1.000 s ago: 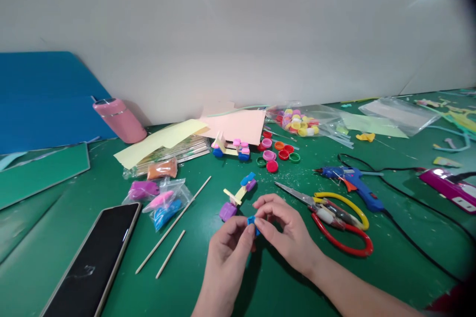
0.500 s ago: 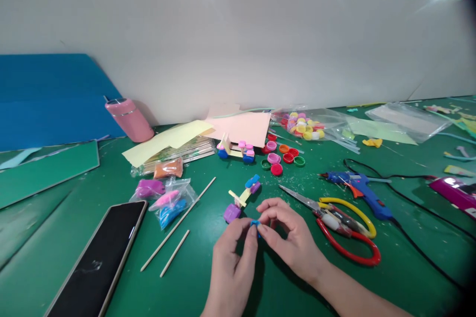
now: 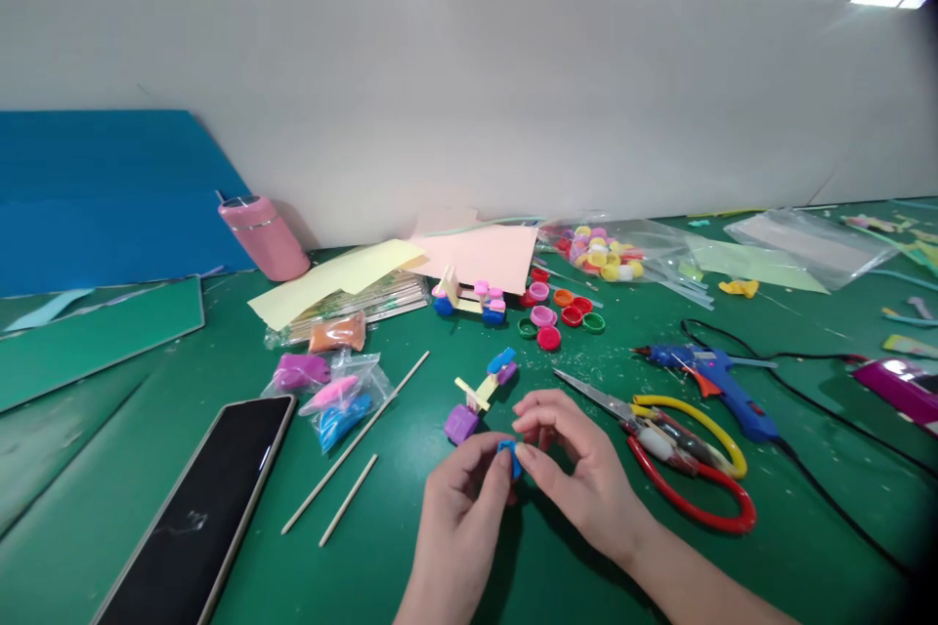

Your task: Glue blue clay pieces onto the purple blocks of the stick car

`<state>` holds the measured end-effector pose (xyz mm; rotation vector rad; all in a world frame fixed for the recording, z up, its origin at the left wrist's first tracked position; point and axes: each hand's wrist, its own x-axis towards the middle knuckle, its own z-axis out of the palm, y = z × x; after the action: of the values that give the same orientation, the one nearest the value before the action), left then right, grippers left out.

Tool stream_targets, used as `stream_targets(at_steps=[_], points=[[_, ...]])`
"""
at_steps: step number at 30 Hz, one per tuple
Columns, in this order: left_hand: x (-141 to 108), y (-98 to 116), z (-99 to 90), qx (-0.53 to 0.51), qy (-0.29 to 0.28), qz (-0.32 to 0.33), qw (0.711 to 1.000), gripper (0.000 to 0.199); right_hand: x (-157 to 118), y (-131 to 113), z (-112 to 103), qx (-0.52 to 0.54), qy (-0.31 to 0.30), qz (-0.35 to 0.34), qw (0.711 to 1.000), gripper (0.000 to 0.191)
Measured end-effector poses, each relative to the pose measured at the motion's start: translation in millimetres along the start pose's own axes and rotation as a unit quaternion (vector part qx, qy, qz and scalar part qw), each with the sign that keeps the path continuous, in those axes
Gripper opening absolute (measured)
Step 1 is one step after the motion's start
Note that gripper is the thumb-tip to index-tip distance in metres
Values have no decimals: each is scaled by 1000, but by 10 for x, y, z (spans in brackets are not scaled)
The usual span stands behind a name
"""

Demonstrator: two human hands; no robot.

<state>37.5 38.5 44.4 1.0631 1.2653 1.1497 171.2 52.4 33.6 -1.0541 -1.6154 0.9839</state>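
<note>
A small piece of blue modelling clay is pinched in the fingertips of my left hand, low above the table. My right hand has its thumb and fingers against the other side of the same piece, hiding part of it. Just beyond my hands stands a small model of pale sticks with a purple clay block at the near end and blue and purple clay at the far end. A second small model, with blue and pink clay parts, sits further back.
Scissors and a blue glue gun lie to the right. On the left are a phone, wooden sticks and bagged clay. Coloured bottle caps, paper and a pink bottle are at the back.
My fingers have shifted slightly on the blue clay, and more of it shows now. The whole view has moved a little, with things sitting slightly further right.
</note>
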Motion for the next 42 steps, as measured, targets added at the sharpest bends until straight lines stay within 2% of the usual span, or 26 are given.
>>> stream_targets(at_steps=[5, 12, 21, 37, 42], points=[[-14, -12, 9, -4, -13, 13, 1000, 13, -20, 4, -18, -15, -23, -38, 999, 20], [-5, -46, -3, 35, -25, 36, 998, 15, -23, 21, -24, -21, -21, -45, 999, 22], [4, -44, -2, 44, -32, 25, 998, 16, -34, 36, -45, -37, -37, -85, 995, 25], [-17, -38, 3, 79, -63, 11, 995, 17, -27, -39, -74, -22, -62, -77, 995, 22], [-23, -46, 2, 76, -57, 5, 995, 16, -31, -55, -80, -26, -64, -71, 995, 22]])
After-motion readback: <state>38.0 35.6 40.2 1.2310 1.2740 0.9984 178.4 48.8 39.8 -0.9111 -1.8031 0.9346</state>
